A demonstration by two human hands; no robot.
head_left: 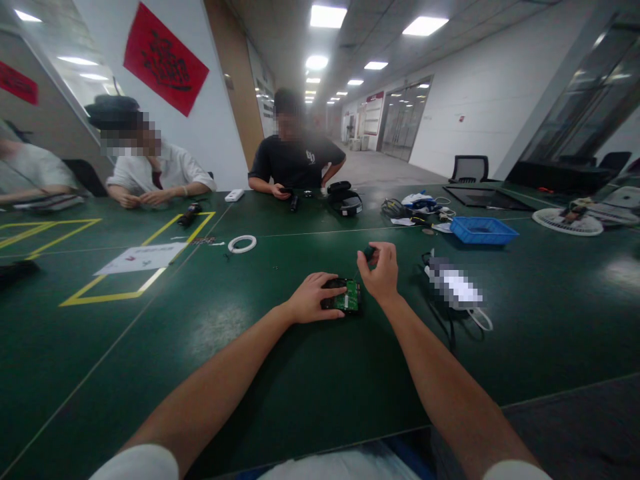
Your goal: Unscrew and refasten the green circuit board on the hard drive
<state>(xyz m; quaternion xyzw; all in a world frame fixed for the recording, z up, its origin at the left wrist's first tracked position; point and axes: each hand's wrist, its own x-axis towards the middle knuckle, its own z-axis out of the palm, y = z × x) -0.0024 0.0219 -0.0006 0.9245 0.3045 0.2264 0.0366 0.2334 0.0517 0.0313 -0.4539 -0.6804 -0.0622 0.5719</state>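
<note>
A hard drive point(353, 293) with a green circuit board facing up lies on the green table in front of me. My left hand point(320, 297) grips it from the left, fingers laid over its top and along its near edge, so part of the drive is hidden. Just above the right end of the board, my right hand point(383, 270) is closed around the dark handle of a screwdriver point(369, 253). Its thin shaft points down toward the board; whether the tip touches a screw I cannot tell.
Right of my hands lie a lit phone point(456, 285) with cables and a blue tray point(484, 231). A white ring point(243, 244) and a paper sheet point(143, 258) are to the left. Several people sit or stand across the table point(240, 367).
</note>
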